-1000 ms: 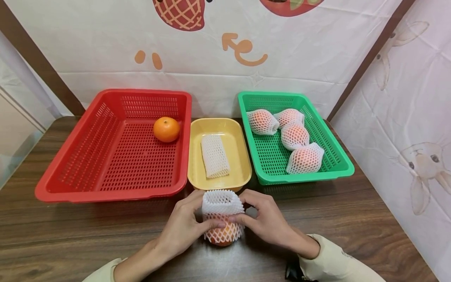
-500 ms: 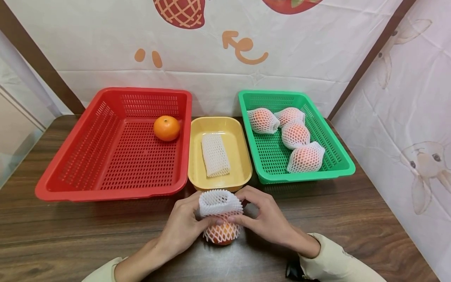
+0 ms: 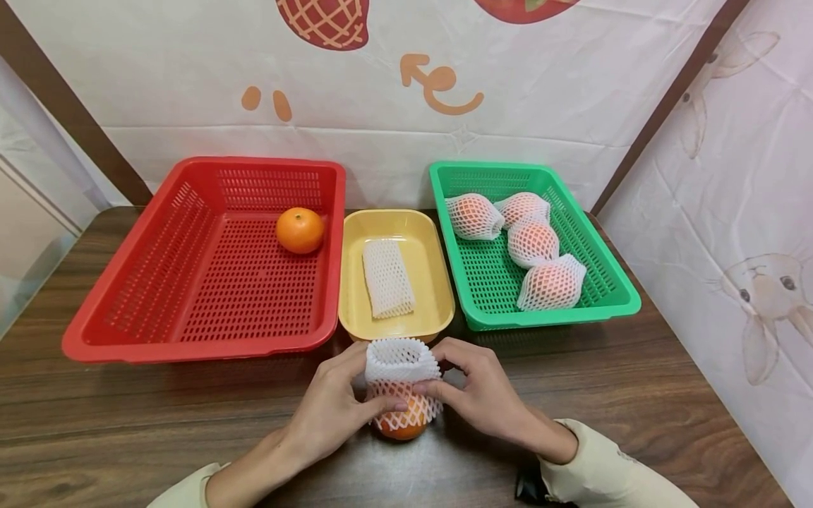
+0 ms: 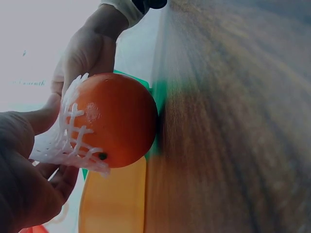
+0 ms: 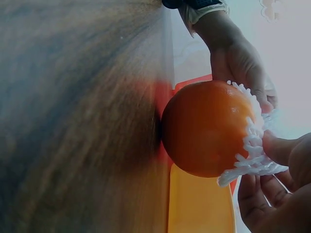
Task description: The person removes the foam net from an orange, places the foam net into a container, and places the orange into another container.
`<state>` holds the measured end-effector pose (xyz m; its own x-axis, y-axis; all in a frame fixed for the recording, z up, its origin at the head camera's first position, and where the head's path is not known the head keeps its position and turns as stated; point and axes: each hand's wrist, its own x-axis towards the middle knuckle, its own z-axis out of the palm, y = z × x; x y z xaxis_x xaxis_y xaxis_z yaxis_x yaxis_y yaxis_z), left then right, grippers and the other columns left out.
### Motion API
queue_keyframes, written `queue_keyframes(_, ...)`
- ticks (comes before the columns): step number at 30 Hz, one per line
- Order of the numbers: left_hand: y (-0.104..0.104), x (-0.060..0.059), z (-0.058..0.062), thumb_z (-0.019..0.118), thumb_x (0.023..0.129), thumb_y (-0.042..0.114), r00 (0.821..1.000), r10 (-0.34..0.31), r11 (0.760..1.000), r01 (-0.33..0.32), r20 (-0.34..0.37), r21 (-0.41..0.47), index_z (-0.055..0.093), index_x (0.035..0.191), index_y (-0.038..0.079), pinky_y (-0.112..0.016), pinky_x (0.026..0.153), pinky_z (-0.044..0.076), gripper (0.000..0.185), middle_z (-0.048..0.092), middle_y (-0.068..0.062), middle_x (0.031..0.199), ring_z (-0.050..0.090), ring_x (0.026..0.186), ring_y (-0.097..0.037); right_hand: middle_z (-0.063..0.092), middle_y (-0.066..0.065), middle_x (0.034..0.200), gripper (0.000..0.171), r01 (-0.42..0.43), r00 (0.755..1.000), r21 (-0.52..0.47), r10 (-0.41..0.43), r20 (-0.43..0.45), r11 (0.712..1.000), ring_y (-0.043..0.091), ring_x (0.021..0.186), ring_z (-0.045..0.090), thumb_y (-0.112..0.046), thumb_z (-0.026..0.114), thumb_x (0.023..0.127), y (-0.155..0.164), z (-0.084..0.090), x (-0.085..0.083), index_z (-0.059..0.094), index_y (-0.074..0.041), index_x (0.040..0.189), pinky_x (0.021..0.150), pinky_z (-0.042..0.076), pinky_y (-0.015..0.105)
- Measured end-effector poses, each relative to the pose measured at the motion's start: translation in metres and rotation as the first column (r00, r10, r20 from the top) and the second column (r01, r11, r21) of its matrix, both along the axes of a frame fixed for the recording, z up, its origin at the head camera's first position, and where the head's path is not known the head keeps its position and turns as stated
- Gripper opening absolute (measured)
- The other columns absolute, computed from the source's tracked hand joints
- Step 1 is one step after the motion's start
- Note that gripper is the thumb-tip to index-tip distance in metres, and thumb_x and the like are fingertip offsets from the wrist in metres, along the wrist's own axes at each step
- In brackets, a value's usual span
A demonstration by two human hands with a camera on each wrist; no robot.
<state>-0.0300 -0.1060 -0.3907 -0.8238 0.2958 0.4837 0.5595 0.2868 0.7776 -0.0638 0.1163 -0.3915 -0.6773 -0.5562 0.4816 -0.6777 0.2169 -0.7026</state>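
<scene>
On the table, in the head view, an orange [image 3: 401, 427] is partly covered by a white foam net sleeve [image 3: 400, 365]. The sleeve's upper end gapes above the fruit. From the left side, my left hand [image 3: 335, 401] pinches the sleeve, its thumb across the front. My right hand [image 3: 484, 392] pinches the opposite side in the same way. Fingers behind the net are hidden in the head view. Both wrist views show the lower part of the orange [image 4: 116, 119] bare, resting on the wood, with the net edge [image 5: 252, 145] around its upper part.
A red basket [image 3: 203, 353] at left holds one bare orange [image 3: 300, 231]. The yellow tray [image 3: 438, 310] in the middle contains a flat foam net [image 3: 388, 279]. At right, a green basket [image 3: 552, 321] holds several net-wrapped fruits [image 3: 551, 283]. A printed curtain hangs behind.
The sleeve leaned left half a second ago and now stands straighter, slightly to the right. More of the orange's lower front shows below the net. Both hands keep their hold.
</scene>
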Motion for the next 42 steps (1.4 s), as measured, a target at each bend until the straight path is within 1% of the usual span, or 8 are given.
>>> queue_keyframes(6, 0.0003, 0.0008, -0.0005, 0.085, 0.068, 0.013, 1.0, 0.01, 1.0, -0.009, 0.013, -0.016, 0.067, 0.11, 0.009, -0.027, 0.08, 0.052, 0.046, 0.066, 0.003, 0.107, 0.063, 0.097, -0.012, 0.063, -0.006, 0.091, 0.02, -0.012, 1.0, -0.004, 0.012, 0.015, 1.0, 0.01, 0.082, 0.059, -0.012, 0.078, 0.079, 0.0003, 0.0004, -0.0003, 0.065, -0.017, 0.094, 0.068, 0.053, 0.031)
queue_keyframes(14, 0.0014, 0.0001, -0.0022, 0.083, 0.069, 0.005, 0.993, 0.006, 1.0, -0.003, -0.117, 0.024, 0.07, 0.106, 0.007, -0.022, 0.079, 0.051, 0.04, 0.069, -0.002, 0.101, 0.065, 0.093, -0.015, 0.061, -0.008, 0.103, 0.027, -0.051, 0.999, 0.011, 0.051, 0.018, 0.999, 0.011, 0.095, 0.058, -0.019, 0.079, 0.08, -0.0006, 0.0027, -0.0007, 0.065, -0.02, 0.103, 0.078, 0.051, 0.029)
queue_keyframes(19, 0.0008, -0.0008, -0.0025, 0.083, 0.068, 0.0, 0.986, 0.021, 0.999, -0.016, -0.168, 0.03, 0.069, 0.107, 0.007, -0.02, 0.08, 0.05, 0.042, 0.069, -0.003, 0.101, 0.065, 0.093, -0.017, 0.062, -0.008, 0.102, 0.027, -0.07, 0.997, 0.019, 0.069, 0.028, 0.997, 0.011, 0.095, 0.058, -0.02, 0.079, 0.08, -0.0011, 0.003, -0.0005, 0.065, -0.02, 0.102, 0.079, 0.051, 0.03)
queue_keyframes(21, 0.0009, -0.001, -0.0022, 0.083, 0.068, 0.0, 0.987, 0.016, 0.999, -0.01, -0.16, 0.037, 0.068, 0.108, 0.006, -0.022, 0.08, 0.051, 0.042, 0.069, -0.004, 0.102, 0.065, 0.093, -0.017, 0.062, -0.008, 0.099, 0.025, -0.07, 0.997, 0.016, 0.07, 0.025, 0.997, 0.011, 0.092, 0.059, -0.018, 0.079, 0.08, -0.001, 0.0031, -0.0003, 0.065, -0.019, 0.101, 0.077, 0.052, 0.029)
queue_keyframes(26, 0.0009, -0.0004, -0.0002, 0.084, 0.07, 0.008, 0.996, -0.011, 0.999, 0.016, -0.091, 0.049, 0.068, 0.111, 0.008, -0.026, 0.083, 0.051, 0.044, 0.067, -0.001, 0.108, 0.062, 0.099, -0.016, 0.064, -0.004, 0.094, 0.02, -0.033, 0.999, 0.018, 0.033, 0.007, 0.999, 0.011, 0.086, 0.06, -0.015, 0.077, 0.08, -0.0001, 0.0035, 0.0006, 0.067, -0.015, 0.097, 0.073, 0.053, 0.027)
queue_keyframes(30, 0.0003, -0.0006, -0.0003, 0.086, 0.068, 0.013, 0.996, -0.006, 1.0, 0.007, -0.086, 0.016, 0.067, 0.113, 0.009, -0.027, 0.088, 0.049, 0.048, 0.063, 0.001, 0.114, 0.059, 0.104, -0.016, 0.064, -0.003, 0.093, 0.019, -0.01, 1.0, 0.018, 0.009, 0.013, 1.0, 0.011, 0.084, 0.06, -0.014, 0.077, 0.081, 0.0004, 0.003, 0.001, 0.066, -0.014, 0.097, 0.071, 0.053, 0.028)
queue_keyframes(37, 0.0004, -0.0007, -0.0011, 0.083, 0.068, 0.0, 0.997, 0.015, 0.999, -0.012, -0.07, 0.036, 0.068, 0.109, 0.007, -0.027, 0.084, 0.051, 0.044, 0.067, 0.0, 0.11, 0.063, 0.1, -0.016, 0.063, -0.003, 0.096, 0.023, -0.041, 0.997, 0.01, 0.04, 0.058, 0.999, 0.012, 0.086, 0.06, -0.013, 0.077, 0.081, 0.0, 0.0041, 0.0012, 0.065, -0.015, 0.1, 0.071, 0.054, 0.03)
queue_keyframes(42, 0.0013, -0.0011, -0.0009, 0.082, 0.069, -0.001, 0.996, 0.046, 0.999, -0.045, -0.075, 0.014, 0.067, 0.109, 0.008, -0.025, 0.078, 0.052, 0.043, 0.068, 0.001, 0.106, 0.064, 0.095, -0.014, 0.061, -0.006, 0.1, 0.028, -0.054, 0.997, 0.01, 0.053, 0.061, 0.998, 0.012, 0.09, 0.058, -0.016, 0.078, 0.08, -0.0004, 0.0039, 0.0007, 0.064, -0.018, 0.105, 0.073, 0.053, 0.029)
